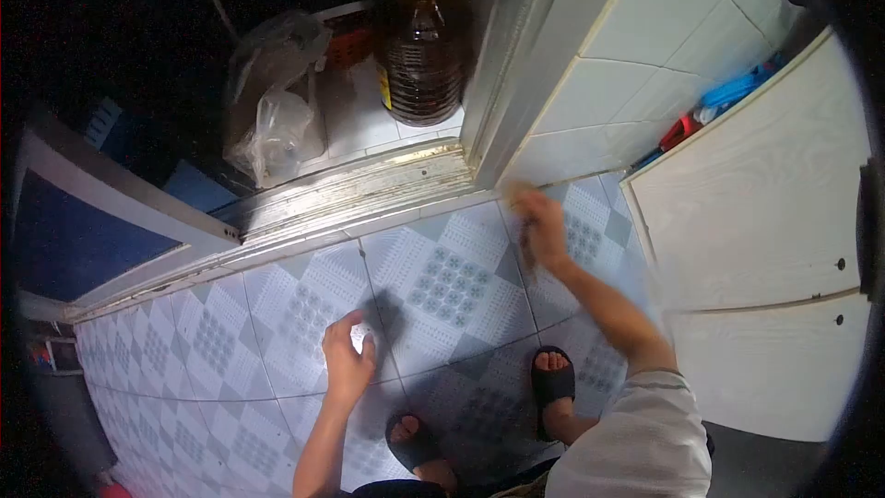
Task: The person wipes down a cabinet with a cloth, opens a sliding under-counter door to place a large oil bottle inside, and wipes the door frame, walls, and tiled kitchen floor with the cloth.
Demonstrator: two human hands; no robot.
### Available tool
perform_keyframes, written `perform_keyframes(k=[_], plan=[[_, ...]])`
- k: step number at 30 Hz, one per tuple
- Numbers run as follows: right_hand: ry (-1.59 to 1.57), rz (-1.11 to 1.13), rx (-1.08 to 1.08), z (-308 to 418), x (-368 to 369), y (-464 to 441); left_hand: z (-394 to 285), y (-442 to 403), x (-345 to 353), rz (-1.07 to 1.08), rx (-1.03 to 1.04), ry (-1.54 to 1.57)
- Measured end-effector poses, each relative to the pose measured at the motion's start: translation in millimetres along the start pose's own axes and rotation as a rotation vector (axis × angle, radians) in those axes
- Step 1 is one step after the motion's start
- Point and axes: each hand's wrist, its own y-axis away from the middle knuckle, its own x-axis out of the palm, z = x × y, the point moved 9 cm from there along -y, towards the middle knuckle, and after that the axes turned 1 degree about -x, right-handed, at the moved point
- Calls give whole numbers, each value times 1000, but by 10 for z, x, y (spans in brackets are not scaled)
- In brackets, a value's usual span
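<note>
In the head view, the left hand [348,361] is empty and loosely spread above the patterned floor tiles [452,286], thumb apart from the curved fingers, touching nothing. The right hand [546,226] reaches out near the foot of the door frame [544,37], its fingers bent, with a yellowish-brown item [513,192] at the fingertips; motion blurs both so much that I cannot tell what the item is, or whether the hand grips it or only touches it. A darker smear shows just below that hand (shadow or part of the same item, it is hard to say). The item is near the right end of the worn sill [369,180], and no change to the sill or the tiles can be credited to it from this view, so how much is done or left cannot be judged. Beyond the sill, a large bottle [419,74] with a yellow cap stands upright, and a clear plastic bag [277,129] slumps beside it, both apart from the hands. A door panel [138,221] is at the left, a pale cabinet [747,194] at the right, and the person's dark sandals [551,383] are on the tiles.
</note>
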Motion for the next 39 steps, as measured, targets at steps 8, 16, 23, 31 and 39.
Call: perform_keyframes(k=[8,16,23,31,39], plan=[[811,-55,600,-865,294,698,-345,47,-36,51,81,-207],[69,297,-43,1442,2396,729,-667,422,581,379,220,-234],[-56,386,-443,2075,2007,825,-1189,583,611,395,450,-114],[-224,792,12,810,437,332,-1342,611,692,425,624,-254],[-84,171,-420,1433,-1624,-1257,-1599,479,712,593,753,-608]])
